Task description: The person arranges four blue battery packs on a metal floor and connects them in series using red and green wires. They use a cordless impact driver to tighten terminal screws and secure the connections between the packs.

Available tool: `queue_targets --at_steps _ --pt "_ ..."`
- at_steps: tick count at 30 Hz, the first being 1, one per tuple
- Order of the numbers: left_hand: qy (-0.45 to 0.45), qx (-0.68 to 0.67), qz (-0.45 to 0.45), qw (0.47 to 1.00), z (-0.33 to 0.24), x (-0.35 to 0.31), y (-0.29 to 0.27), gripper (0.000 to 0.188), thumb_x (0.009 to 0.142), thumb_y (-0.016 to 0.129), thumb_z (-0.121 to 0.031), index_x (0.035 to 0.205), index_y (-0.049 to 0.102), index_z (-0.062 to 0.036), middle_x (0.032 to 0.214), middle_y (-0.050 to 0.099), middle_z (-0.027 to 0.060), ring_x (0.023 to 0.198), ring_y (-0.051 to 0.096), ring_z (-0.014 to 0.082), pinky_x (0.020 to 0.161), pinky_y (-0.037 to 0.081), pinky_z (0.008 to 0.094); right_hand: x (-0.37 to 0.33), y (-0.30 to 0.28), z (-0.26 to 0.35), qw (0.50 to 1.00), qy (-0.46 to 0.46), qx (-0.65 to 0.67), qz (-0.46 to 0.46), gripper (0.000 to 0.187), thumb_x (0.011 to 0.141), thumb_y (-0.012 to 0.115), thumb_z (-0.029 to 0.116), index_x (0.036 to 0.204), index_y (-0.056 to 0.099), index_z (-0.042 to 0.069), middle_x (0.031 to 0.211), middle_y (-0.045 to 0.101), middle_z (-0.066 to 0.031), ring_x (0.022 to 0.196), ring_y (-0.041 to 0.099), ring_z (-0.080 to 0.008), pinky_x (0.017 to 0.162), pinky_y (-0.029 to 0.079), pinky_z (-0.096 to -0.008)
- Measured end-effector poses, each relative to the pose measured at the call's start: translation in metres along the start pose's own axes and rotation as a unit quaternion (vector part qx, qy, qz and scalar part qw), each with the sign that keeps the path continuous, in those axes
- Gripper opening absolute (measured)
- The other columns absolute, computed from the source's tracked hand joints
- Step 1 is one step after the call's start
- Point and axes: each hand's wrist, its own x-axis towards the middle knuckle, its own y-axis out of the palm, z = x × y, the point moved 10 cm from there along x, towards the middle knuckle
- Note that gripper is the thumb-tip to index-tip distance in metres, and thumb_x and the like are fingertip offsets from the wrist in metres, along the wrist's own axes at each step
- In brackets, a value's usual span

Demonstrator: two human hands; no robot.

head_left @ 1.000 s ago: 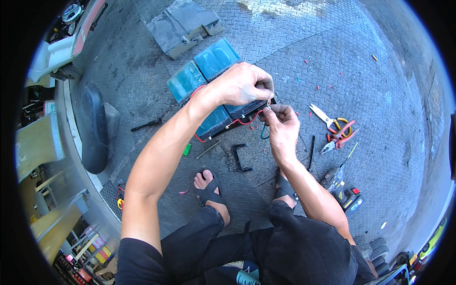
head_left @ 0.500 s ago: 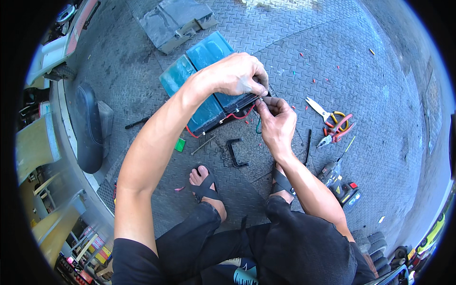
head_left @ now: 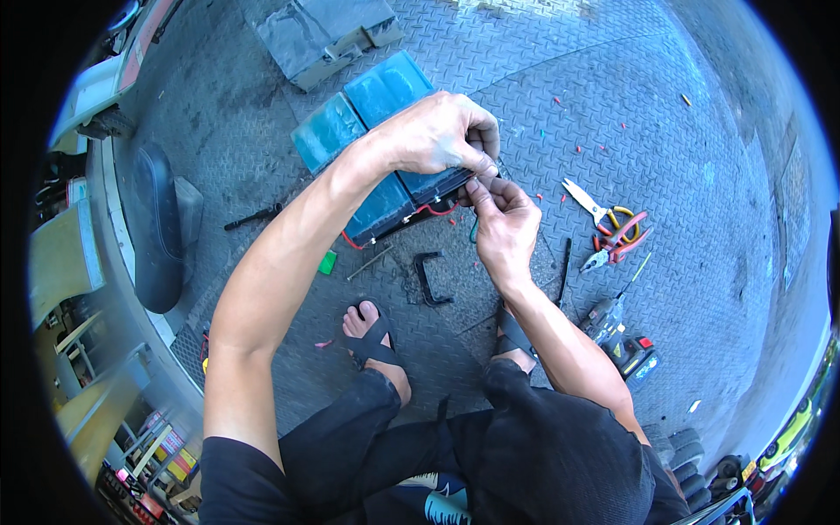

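A group of blue-green battery blocks (head_left: 325, 133) rests on the floor before me, with small metal terminals along the near edge. A red wire (head_left: 435, 211) runs beside these terminals. My left hand (head_left: 452, 136) reaches over the batteries from the left, its thumb and fingers pinched at the right corner. Just below it, my right hand (head_left: 507, 219) is also closed in a pinch at that corner. The fingers hide whatever lies between them. Under the right hand a bit of green wire (head_left: 473, 231) shows.
Yellow-handled scissors (head_left: 586, 199), red-handled pliers (head_left: 625, 247) and a cordless drill (head_left: 605, 317) lie right. A black C-shaped bracket (head_left: 426, 282), thin metal rod (head_left: 370, 262) and green scrap (head_left: 327, 262) lie nearer. Behind is a grey box (head_left: 324, 44); at left, a black seat (head_left: 159, 229).
Both hands stay pinched at the battery corner, with only slight finger shifts. The right hand has moved a touch left. The whole view has shifted slightly.
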Motion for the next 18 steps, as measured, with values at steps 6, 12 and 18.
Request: queue_targets --at_steps 6,12,18 --pt "-0.009 -0.017 -0.007 1.000 0.006 0.000 0.000 0.023 0.084 0.091 -0.019 0.096 0.083 -0.0011 0.078 0.075 0.0030 0.071 0.063 0.0099 0.067 0.050 0.0308 0.000 0.005 0.000 0.999 0.024 -0.024 0.032 0.024 0.110 0.074 0.012 0.120 0.076 -0.010 0.099 0.084 -0.0118 0.086 0.076 -0.0120 0.079 0.058 -0.0252" --pt "-0.004 0.019 -0.007 1.000 0.004 0.000 -0.002 0.024 0.084 0.092 -0.023 0.094 0.083 -0.0025 0.074 0.072 0.0024 0.070 0.062 0.0097 0.065 0.048 0.0316 0.002 0.010 0.003 0.996 0.007 -0.032 0.085 0.031 0.115 0.068 0.024 0.120 0.077 -0.005 0.098 0.083 -0.0104 0.081 0.073 -0.0115 0.076 0.055 -0.0273" --pt "-0.002 0.014 -0.009 1.000 0.005 0.001 -0.003 0.025 0.085 0.092 -0.024 0.094 0.083 -0.0024 0.073 0.069 0.0019 0.070 0.060 0.0096 0.065 0.048 0.0319 0.001 0.003 -0.009 0.999 0.024 0.021 0.024 0.028 0.116 0.066 0.023 0.111 0.075 -0.004 0.088 0.080 -0.0073 0.077 0.071 -0.0109 0.072 0.055 -0.0274"
